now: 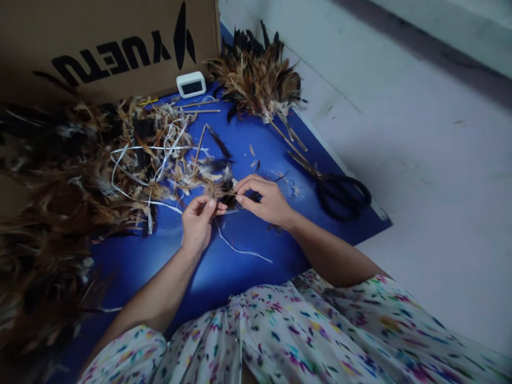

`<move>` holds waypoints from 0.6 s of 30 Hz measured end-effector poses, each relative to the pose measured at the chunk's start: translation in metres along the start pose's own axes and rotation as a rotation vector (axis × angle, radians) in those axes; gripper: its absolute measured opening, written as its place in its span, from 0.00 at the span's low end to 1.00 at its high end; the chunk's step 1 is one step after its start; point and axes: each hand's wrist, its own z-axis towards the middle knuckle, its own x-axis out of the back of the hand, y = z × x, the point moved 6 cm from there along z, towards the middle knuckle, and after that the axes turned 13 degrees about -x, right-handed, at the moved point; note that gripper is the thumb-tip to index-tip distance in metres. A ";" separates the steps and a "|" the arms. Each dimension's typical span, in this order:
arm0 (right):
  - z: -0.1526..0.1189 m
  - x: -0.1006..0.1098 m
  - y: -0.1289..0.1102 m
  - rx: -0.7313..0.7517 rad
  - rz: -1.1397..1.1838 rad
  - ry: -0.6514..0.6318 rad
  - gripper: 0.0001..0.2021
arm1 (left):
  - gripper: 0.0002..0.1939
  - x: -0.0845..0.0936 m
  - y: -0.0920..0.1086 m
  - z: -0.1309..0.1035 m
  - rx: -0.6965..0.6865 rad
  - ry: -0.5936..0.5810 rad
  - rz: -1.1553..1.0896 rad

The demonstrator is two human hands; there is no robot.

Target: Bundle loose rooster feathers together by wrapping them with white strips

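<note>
My left hand is closed, thumb against fingers, pinching a small brown feather near the middle of the table. Close by on the right, my right hand pinches the thin tan end of what looks like a stick or quill running between both hands. Whether feather and stick are joined I cannot tell. A strand of white plastic string trails on the blue surface below my left hand. Loose feathers lie just beyond the hands.
A large pile of brown and black feathers covers the left side. A cardboard box stands behind it, with a white digital clock in front. Bundled feather dusters lie at the back. Black-handled scissors rest near the blue table's right edge.
</note>
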 end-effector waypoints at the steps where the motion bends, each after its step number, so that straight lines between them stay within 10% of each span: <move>1: 0.000 0.000 0.001 -0.026 0.017 -0.001 0.04 | 0.20 0.001 -0.001 0.000 0.001 0.011 -0.002; 8: 0.001 0.002 0.028 -0.494 0.395 0.024 0.12 | 0.20 0.003 -0.002 0.001 0.011 0.045 0.006; 18: 0.000 -0.012 0.036 -0.663 0.665 -0.118 0.12 | 0.18 -0.001 0.005 -0.003 -0.058 -0.017 0.080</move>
